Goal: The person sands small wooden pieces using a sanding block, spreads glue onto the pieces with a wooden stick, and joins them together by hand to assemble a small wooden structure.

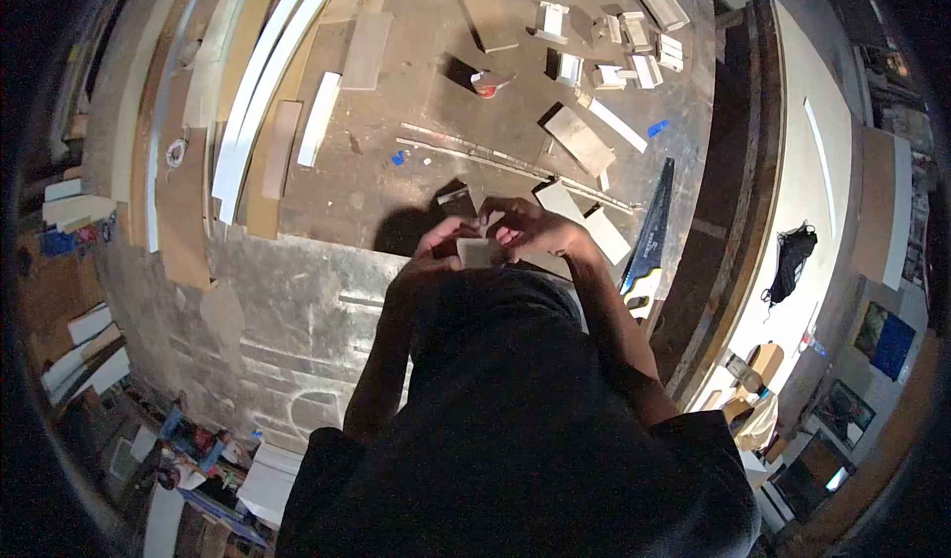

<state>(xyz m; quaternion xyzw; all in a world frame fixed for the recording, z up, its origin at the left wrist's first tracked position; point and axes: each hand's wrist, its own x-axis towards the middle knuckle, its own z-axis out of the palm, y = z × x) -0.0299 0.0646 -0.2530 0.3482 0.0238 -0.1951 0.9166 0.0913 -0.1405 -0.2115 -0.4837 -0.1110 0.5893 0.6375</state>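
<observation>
From here, left hand [442,245] and right hand [541,231] are pinching a pale block [477,254] by the worktop's [416,93] near edge, prob positioning it, needing steadiness.

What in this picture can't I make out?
All in the head view:
Block: right end hidden by the right hand, so its grip there is unclear.
Saw: blade lettering too small to read.
White strips: far ends cut off by the top edge.
Black tangle: too small to identify.
</observation>
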